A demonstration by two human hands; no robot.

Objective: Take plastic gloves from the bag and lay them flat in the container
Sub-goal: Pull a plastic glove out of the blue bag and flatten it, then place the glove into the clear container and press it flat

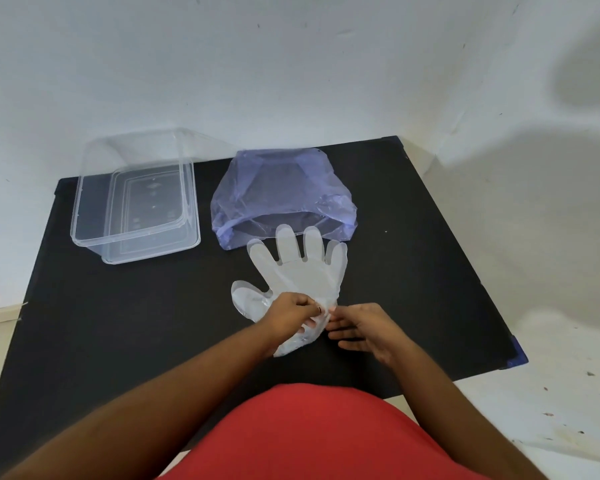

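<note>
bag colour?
The bag is translucent blue-violet, seen in the head view, the only one.

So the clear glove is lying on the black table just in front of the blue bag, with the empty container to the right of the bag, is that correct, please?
Not quite: the head view shows the empty container to the left of the blue bag. The clear glove does lie on the black table in front of it.

Black table (413, 237), matte top, set in corner against white wall (291, 64). Blue tape (518, 355) on table's right front corner. Wall scuffed, small dark marks. Pale floor (551, 410) right of table, speckled with stains. Red garment (312, 434) at bottom edge.
</note>
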